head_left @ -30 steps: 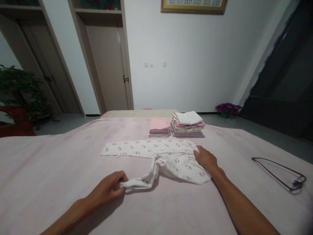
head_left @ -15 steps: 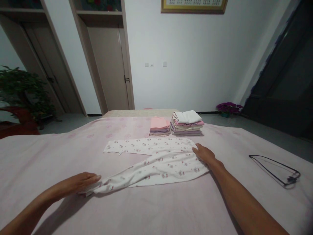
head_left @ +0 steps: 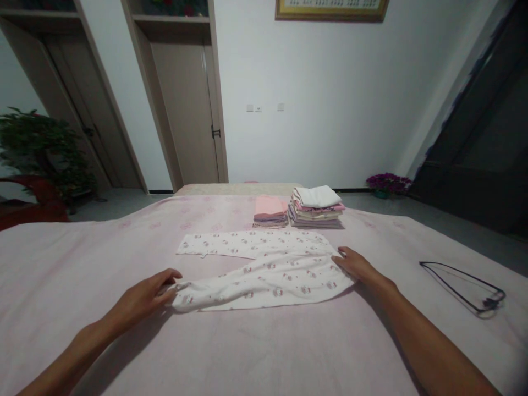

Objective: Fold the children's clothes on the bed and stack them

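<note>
White printed baby trousers point(head_left: 264, 269) lie spread flat on the pink bedsheet point(head_left: 247, 346), both legs pointing left. My left hand point(head_left: 144, 297) rests at the cuff of the near leg, fingertips on the cloth. My right hand point(head_left: 357, 265) presses flat on the waist end at the right. The far leg lies straight behind, untouched.
Two stacks of folded clothes stand behind the trousers: a small pink one point(head_left: 269, 211) and a taller one topped with white point(head_left: 316, 207). A black wire hanger point(head_left: 466, 285) lies at the right. A potted plant point(head_left: 37, 154) and doors are beyond the bed.
The near leg was bunched; my left hand pulled its cuff out to the left and the leg now lies flat. My right hand stayed on the waist end.
</note>
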A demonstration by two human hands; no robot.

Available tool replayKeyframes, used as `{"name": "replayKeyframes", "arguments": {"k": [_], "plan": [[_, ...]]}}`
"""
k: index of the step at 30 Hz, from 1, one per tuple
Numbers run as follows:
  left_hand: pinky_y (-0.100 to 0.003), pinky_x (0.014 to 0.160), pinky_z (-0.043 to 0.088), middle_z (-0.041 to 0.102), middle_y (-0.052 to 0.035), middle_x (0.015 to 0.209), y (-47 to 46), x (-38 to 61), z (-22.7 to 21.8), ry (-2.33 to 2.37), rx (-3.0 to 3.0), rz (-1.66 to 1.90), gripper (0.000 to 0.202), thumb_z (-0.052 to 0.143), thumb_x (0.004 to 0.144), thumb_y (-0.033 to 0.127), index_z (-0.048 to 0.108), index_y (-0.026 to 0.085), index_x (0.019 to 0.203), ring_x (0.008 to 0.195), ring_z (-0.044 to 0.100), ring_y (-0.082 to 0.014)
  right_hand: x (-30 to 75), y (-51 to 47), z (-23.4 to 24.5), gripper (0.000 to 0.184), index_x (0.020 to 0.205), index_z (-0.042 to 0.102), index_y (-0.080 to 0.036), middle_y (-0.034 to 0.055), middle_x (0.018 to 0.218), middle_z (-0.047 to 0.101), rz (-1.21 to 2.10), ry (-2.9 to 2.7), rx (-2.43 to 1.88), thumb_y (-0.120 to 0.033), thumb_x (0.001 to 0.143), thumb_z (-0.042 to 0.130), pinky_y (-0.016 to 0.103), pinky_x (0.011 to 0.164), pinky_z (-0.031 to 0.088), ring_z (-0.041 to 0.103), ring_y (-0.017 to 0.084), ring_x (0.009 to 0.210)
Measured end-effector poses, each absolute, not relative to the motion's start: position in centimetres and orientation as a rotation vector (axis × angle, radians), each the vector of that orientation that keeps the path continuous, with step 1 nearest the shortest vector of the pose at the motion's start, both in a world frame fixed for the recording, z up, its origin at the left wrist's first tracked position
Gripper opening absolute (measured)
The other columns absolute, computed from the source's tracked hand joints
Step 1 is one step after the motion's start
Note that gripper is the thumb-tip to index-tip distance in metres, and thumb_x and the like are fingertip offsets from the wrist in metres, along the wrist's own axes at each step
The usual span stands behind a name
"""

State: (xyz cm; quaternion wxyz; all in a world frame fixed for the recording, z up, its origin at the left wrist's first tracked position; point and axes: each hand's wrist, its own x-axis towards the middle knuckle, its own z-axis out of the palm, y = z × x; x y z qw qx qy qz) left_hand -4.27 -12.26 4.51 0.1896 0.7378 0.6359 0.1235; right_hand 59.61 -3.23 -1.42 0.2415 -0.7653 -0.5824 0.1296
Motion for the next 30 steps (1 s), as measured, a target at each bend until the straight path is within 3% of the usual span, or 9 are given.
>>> {"name": "replayKeyframes", "arguments": {"k": [2, 5, 9, 13, 18, 21, 24, 27, 30], "plan": [[-0.027, 0.081, 0.045, 0.070, -0.0024, 0.116, -12.3, -4.4, 4.2, 1.760, 2.111, 0.343, 0.038, 0.057, 0.081, 0.043, 0.065, 0.030, 0.116, 0.101, 0.065, -0.0227, 59.5, -3.6, -1.6, 0.061, 0.136, 0.058, -0.012, 0.0192, 0.134, 0.064, 0.353, -1.624, -2.133, -0.044, 0.085, 0.060, 0.039, 0.099, 0.049, 0.064, 0.032, 0.119], [-0.027, 0.076, 0.044, 0.072, -0.0020, 0.101, -12.0, -4.5, 3.7, 1.722, 2.116, 0.362, 0.027, 0.053, 0.085, 0.044, 0.068, 0.026, 0.098, 0.091, 0.064, -0.0211, 59.1, -4.1, -1.4, 0.063, 0.140, 0.055, -0.012, 0.0180, 0.137, 0.062, 0.309, -1.640, -2.168, -0.049, 0.090, 0.053, 0.038, 0.100, 0.048, 0.062, 0.031, 0.122], [-0.027, 0.067, 0.042, 0.065, -0.0004, 0.078, -11.6, -4.4, 3.9, 1.735, 1.939, 0.591, 0.037, 0.048, 0.086, 0.057, 0.062, 0.023, 0.083, 0.074, 0.058, -0.0189, 58.6, -4.4, -1.0, 0.062, 0.140, 0.056, -0.014, 0.0172, 0.135, 0.064, 0.255, -1.643, -2.219, -0.052, 0.091, 0.050, 0.037, 0.096, 0.049, 0.063, 0.032, 0.121], [-0.026, 0.064, 0.044, 0.060, 0.0011, 0.075, -12.1, -4.3, 5.6, 1.598, 1.642, 0.776, 0.047, 0.055, 0.079, 0.069, 0.059, 0.021, 0.082, 0.071, 0.055, -0.0178, 58.4, -4.5, -0.6, 0.058, 0.138, 0.058, -0.015, 0.0154, 0.135, 0.065, 0.241, -1.689, -2.230, -0.050, 0.092, 0.050, 0.034, 0.096, 0.048, 0.062, 0.030, 0.121], [-0.029, 0.067, 0.049, 0.068, -0.0030, 0.088, -12.4, -5.5, 6.4, 1.483, 1.479, 0.414, 0.052, 0.063, 0.073, 0.069, 0.065, 0.021, 0.094, 0.079, 0.062, -0.0216, 58.1, -4.9, 0.3, 0.055, 0.136, 0.058, -0.014, 0.0150, 0.136, 0.063, 0.308, -1.738, -2.216, -0.046, 0.093, 0.050, 0.034, 0.097, 0.046, 0.062, 0.029, 0.121], [-0.030, 0.068, 0.049, 0.072, -0.0041, 0.091, -12.2, -6.7, 5.5, 1.564, 1.653, 0.180, 0.045, 0.068, 0.067, 0.057, 0.067, 0.022, 0.095, 0.083, 0.065, -0.0255, 57.5, -5.7, 1.2, 0.055, 0.137, 0.056, -0.019, 0.0141, 0.133, 0.064, 0.278, -1.716, -2.339, -0.049, 0.092, 0.051, 0.038, 0.093, 0.047, 0.063, 0.031, 0.117], [-0.030, 0.068, 0.049, 0.073, -0.0046, 0.091, -11.9, -7.6, 5.0, 1.694, 1.800, 0.045, 0.038, 0.063, 0.066, 0.045, 0.068, 0.023, 0.097, 0.085, 0.067, -0.0275, 56.3, -6.9, 2.3, 0.051, 0.136, 0.057, -0.019, 0.0172, 0.130, 0.063, 0.014, -1.765, -2.385, -0.045, 0.092, 0.052, 0.043, 0.090, 0.047, 0.061, 0.035, 0.114], [-0.032, 0.070, 0.047, 0.074, -0.0062, 0.096, -11.4, -7.6, 5.5, 1.821, 1.920, -0.106, 0.040, 0.063, 0.067, 0.040, 0.070, 0.024, 0.102, 0.089, 0.068, -0.0290, 53.6, -8.7, 3.8, 0.037, 0.122, 0.063, -0.018, 0.0163, 0.123, 0.063, -0.191, -1.972, -2.082, -0.035, 0.091, 0.054, 0.043, 0.093, 0.044, 0.057, 0.034, 0.114], [-0.032, 0.068, 0.044, 0.073, -0.0071, 0.100, -10.4, -5.8, 6.3, 1.956, 2.057, -0.122, 0.041, 0.062, 0.072, 0.047, 0.070, 0.025, 0.106, 0.090, 0.067, -0.0296, 49.7, -11.3, 5.5, 0.021, 0.105, 0.066, -0.022, 0.0075, 0.108, 0.066, 0.159, -2.277, -1.647, -0.028, 0.087, 0.057, 0.035, 0.087, 0.046, 0.060, 0.024, 0.100]]}}
